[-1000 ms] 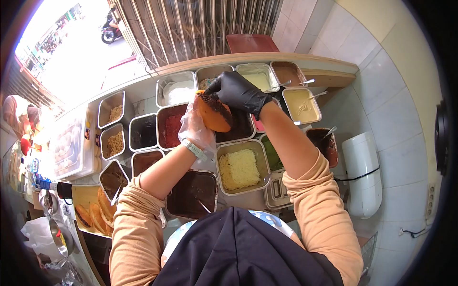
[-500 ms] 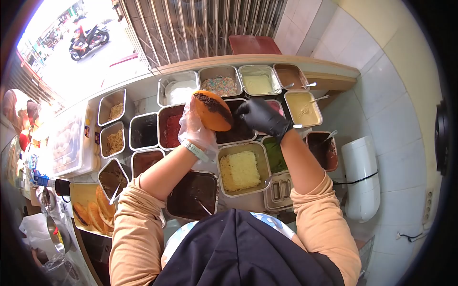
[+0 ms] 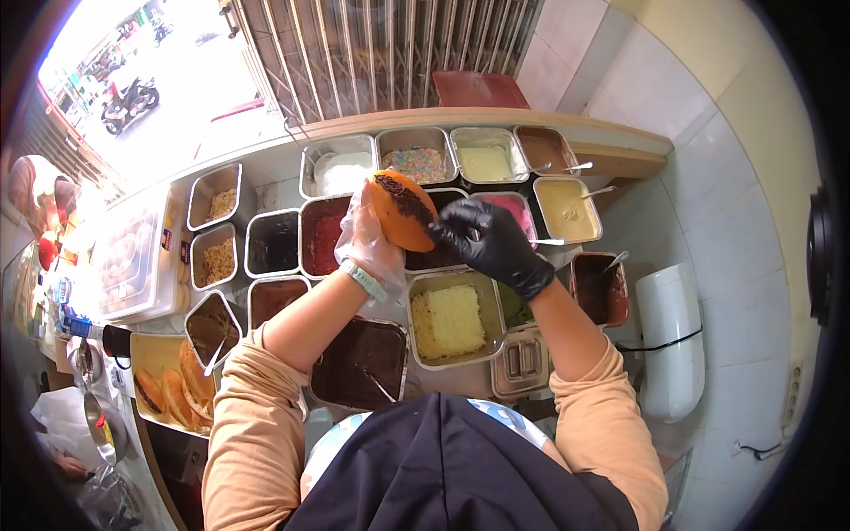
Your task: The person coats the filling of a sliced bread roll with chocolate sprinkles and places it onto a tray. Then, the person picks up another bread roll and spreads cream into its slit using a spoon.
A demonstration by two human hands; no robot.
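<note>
My left hand [image 3: 361,228], in a clear plastic glove, is closed around a golden-brown bread roll [image 3: 403,232]. Dark chocolate sprinkles [image 3: 405,196] run in a strip along the roll's upper side. At the roll's lower right end is my right hand [image 3: 494,243] in a black glove, its fingers bent and drawn together. Whatever the fingertips hold is hidden, and I cannot tell whether they touch the bread. Beneath both hands stands a metal tin [image 3: 438,257] with dark contents, partly covered by the roll and the right hand.
Several topping tins surround the hands, including white cream [image 3: 341,168], coloured sprinkles [image 3: 414,162], yellow spread [image 3: 567,208] with a spoon, grated cheese [image 3: 449,320] and dark chocolate [image 3: 359,358]. Left are a lidded plastic box [image 3: 133,257] and a tray of bread [image 3: 173,389]. A folding gate [image 3: 381,62] stands behind.
My right hand has moved slightly down and towards the roll's lower right end. The roll stays in my left hand, turned a little. The view has shifted slightly.
</note>
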